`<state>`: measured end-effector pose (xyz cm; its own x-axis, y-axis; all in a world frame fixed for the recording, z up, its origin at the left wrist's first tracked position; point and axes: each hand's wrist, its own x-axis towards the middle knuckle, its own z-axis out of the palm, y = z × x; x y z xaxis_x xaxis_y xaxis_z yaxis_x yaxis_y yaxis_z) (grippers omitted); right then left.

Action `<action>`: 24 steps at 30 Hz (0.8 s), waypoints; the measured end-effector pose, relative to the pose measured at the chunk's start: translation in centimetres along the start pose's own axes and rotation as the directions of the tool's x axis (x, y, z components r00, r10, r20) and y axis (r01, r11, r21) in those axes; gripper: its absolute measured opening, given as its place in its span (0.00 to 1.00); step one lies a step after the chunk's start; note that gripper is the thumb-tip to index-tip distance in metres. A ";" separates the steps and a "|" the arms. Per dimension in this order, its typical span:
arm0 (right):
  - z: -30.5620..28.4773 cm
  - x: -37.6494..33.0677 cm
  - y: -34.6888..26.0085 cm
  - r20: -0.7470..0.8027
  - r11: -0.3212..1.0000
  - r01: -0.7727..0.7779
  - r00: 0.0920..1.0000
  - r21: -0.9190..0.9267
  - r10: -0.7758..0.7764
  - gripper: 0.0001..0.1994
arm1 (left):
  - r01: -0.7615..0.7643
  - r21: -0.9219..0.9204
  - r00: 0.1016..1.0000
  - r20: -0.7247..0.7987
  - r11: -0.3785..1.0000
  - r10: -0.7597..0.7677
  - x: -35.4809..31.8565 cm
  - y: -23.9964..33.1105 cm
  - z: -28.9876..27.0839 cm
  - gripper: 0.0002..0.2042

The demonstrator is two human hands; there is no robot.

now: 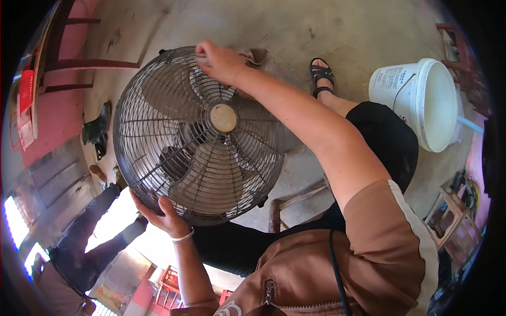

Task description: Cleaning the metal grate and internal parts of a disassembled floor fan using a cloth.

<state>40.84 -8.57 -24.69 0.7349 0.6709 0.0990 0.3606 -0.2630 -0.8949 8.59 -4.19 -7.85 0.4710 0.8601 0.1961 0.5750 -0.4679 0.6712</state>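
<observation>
A large round metal fan (223,118) with a wire guard, a pale round centre cap and broad blades stands in front of me. Its motor shows dimly through the wires. My left hand (167,217), wearing a bracelet, grips the guard's lower left rim, thumb on the near side and fingers partly hidden by the rim. Across the fan's top reaches my right hand (220,64), its fingers pinched together at the guard's upper edge. Whatever is between them is too small to tell. Just past this hand lies a ribbed grey-brown thing (255,56), partly covered.
To the right, a white bucket (440,105) lies tipped toward me beside my sandalled foot (322,73). Wooden stool legs (275,216) stand below the fan. Another person's legs (95,226) are at lower left; a dark red wooden frame (89,64) is at upper left.
</observation>
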 end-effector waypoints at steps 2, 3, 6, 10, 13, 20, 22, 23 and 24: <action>-0.4 -2.4 0.5 0.056 0.998 -0.034 0.998 -0.062 0.038 0.16 | -0.008 0.009 1.000 -0.013 1.000 0.008 0.0 -0.3 -0.4 0.46; -1.0 -3.7 1.4 0.100 0.990 -0.059 0.992 -0.127 0.072 0.15 | -0.006 0.020 0.999 -0.032 1.000 0.007 -0.1 -0.2 -1.0 0.46; -2.4 -8.3 6.8 0.173 0.970 -0.037 0.982 -0.242 0.081 0.16 | -0.004 0.013 1.000 -0.012 1.000 0.005 -0.2 -0.1 -0.5 0.45; -1.7 -6.9 3.6 0.082 0.991 -0.117 0.989 -0.061 0.122 0.17 | -0.009 0.051 1.000 -0.013 0.999 0.010 0.1 -0.6 -0.6 0.44; 1.1 -0.2 -4.8 -0.056 0.980 0.162 0.986 0.112 -0.157 0.17 | 0.000 0.082 1.000 0.001 0.997 0.000 -0.3 -0.8 -0.9 0.44; 1.5 -0.6 -3.4 -0.004 0.999 0.016 1.000 -0.044 -0.016 0.16 | -0.023 0.046 1.000 -0.019 0.999 0.024 0.0 -1.1 -0.9 0.44; -0.3 -3.5 1.5 -0.002 0.964 -0.026 1.000 -0.266 0.026 0.16 | -0.025 0.036 0.999 -0.020 0.999 0.026 0.1 -1.2 -0.8 0.44; -1.2 -5.6 4.6 0.039 0.949 -0.023 0.999 -0.313 0.037 0.17 | -0.022 0.034 1.000 -0.015 0.999 0.023 0.1 -1.2 -0.8 0.44; -1.6 -6.6 6.5 0.083 0.935 -0.014 0.995 -0.355 0.047 0.18 | -0.025 0.026 1.000 -0.018 0.999 0.025 0.2 -1.1 -0.8 0.44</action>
<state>39.23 -15.83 -30.45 0.7007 0.7131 0.0208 0.5304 -0.5012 -0.6837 7.47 -3.33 -7.97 0.4734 0.8515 0.2253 0.5805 -0.4940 0.6473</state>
